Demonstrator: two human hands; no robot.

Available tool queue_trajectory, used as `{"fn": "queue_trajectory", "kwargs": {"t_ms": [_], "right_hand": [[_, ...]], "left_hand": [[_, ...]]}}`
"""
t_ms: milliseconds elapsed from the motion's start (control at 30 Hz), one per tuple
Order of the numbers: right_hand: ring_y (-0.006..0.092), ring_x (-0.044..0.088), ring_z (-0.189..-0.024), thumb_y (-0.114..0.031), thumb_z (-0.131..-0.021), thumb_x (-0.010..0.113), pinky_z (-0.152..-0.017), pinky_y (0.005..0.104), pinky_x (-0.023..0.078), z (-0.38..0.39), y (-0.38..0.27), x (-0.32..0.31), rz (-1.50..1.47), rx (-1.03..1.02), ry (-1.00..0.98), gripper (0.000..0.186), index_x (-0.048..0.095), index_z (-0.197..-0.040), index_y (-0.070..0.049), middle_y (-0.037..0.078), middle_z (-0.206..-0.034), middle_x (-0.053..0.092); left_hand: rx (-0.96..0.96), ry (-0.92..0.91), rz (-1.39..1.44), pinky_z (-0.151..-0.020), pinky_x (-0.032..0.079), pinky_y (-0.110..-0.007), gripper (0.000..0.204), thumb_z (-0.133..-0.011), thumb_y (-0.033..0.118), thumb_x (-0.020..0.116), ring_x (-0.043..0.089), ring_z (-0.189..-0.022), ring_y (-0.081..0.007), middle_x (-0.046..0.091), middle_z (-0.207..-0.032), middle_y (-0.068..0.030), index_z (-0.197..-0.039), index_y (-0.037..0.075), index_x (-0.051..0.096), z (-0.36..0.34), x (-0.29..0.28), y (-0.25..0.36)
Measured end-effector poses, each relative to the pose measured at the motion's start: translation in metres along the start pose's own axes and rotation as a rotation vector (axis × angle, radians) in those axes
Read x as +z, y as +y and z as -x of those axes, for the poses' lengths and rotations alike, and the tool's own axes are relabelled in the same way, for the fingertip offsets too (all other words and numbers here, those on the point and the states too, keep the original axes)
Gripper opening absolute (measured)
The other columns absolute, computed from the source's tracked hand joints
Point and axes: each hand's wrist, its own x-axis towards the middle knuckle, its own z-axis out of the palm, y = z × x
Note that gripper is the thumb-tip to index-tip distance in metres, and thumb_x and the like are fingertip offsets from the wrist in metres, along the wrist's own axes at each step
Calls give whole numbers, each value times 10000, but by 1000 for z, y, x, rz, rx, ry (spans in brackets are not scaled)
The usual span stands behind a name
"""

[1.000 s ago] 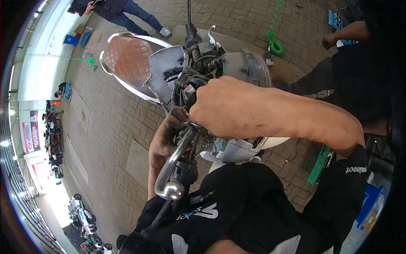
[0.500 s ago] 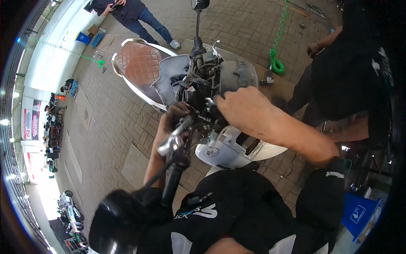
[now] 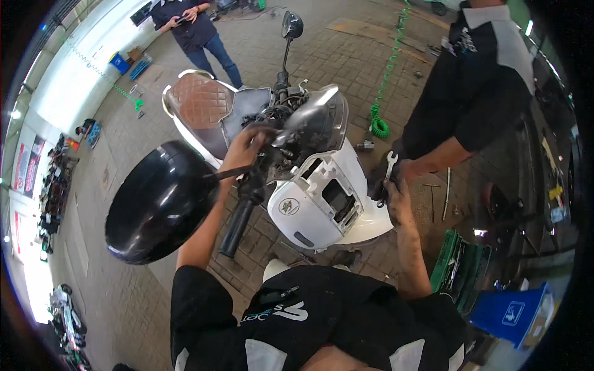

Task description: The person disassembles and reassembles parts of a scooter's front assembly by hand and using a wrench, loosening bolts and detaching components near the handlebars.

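A white scooter (image 3: 297, 210) with its front bodywork partly removed stands before me. My left hand (image 3: 257, 137) is at the bared middle of its handlebar, fingers curled round a part I cannot make out. A smeared silvery shape (image 3: 312, 111) lies just beyond these fingers. To the right of the front panel, my right hand (image 3: 398, 196) is closed on a combination wrench (image 3: 390, 166), its open jaw pointing up. A co-worker's hand (image 3: 411, 168) is right beside the wrench; whether it touches the wrench is hard to tell.
A black mirror (image 3: 161, 201) and a handlebar grip (image 3: 240, 227) stick out toward me. The co-worker (image 3: 476, 80) stands at the right. A green toolbox (image 3: 455, 263) and blue bin (image 3: 510, 314) are lower right. A coiled green hose (image 3: 379, 127) hangs behind; another person (image 3: 192, 31) stands farther back.
My right hand has left the handlebar's middle for the scooter's right side, where it now holds a wrench. The co-worker's arm has come in there. My view has shifted, showing more front panel.
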Motion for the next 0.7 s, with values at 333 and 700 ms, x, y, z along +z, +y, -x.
{"fn": "queue_trajectory", "kwargs": {"t_ms": [333,700], "right_hand": [[55,412,-573,-67,-844,488,-494,220,338,147,31,128,-12,-479,295,171,530,-997,-4,-4,-718,479],[226,600,-612,76,-691,475,-572,319,482,236,-10,332,524,-588,-636,303,629,-933,-21,107,-730,590]], "left_hand": [[243,-175,367,-835,432,-271,297,-844,152,640,562,-907,-139,609,-1017,-49,-1101,18,578,51,-58,-64],[-106,-119,414,-812,446,-293,428,-806,223,683,566,-904,-166,613,-1003,-107,-1129,-25,553,134,-107,-204]]}}
